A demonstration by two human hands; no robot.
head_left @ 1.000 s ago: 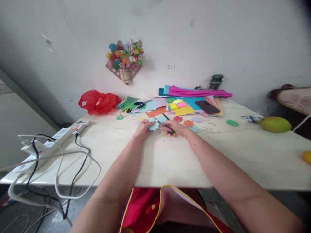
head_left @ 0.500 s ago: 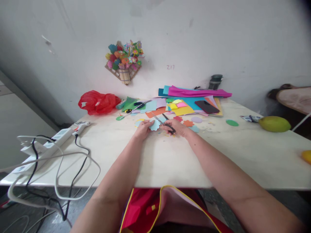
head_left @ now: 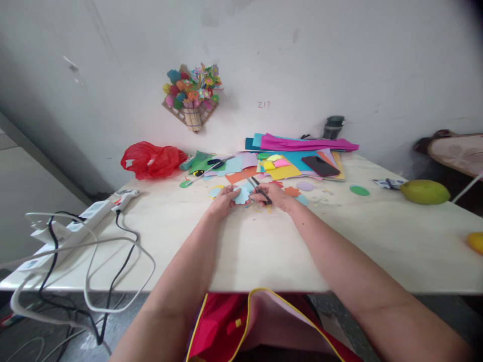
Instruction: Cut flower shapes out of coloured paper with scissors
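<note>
Pinched in my left hand (head_left: 224,199) is a light blue paper flower (head_left: 241,195) with a scalloped edge. My right hand (head_left: 275,196) grips a pair of dark-handled scissors (head_left: 264,195) by the handles, just to the right of the flower. The blades point away from me and stand slightly apart, clear of the paper. Beyond my hands lies an orange sheet of paper (head_left: 243,175). An orange paper flower (head_left: 292,191) and a lilac oval (head_left: 305,186) rest beside my right hand. Small paper scraps lie around and under my hands.
Coloured sheets (head_left: 287,172) bear a dark phone (head_left: 320,166). A second pair of scissors (head_left: 219,162) lies near a red plastic bag (head_left: 153,160). A power strip (head_left: 81,221) with cables occupies the left. Green fruit (head_left: 425,192) and a green oval (head_left: 359,190) are on the right.
The scissors have swung away from the blue flower, their blades now closer together and pointing more straight ahead. More of the flower shows in my left hand.
</note>
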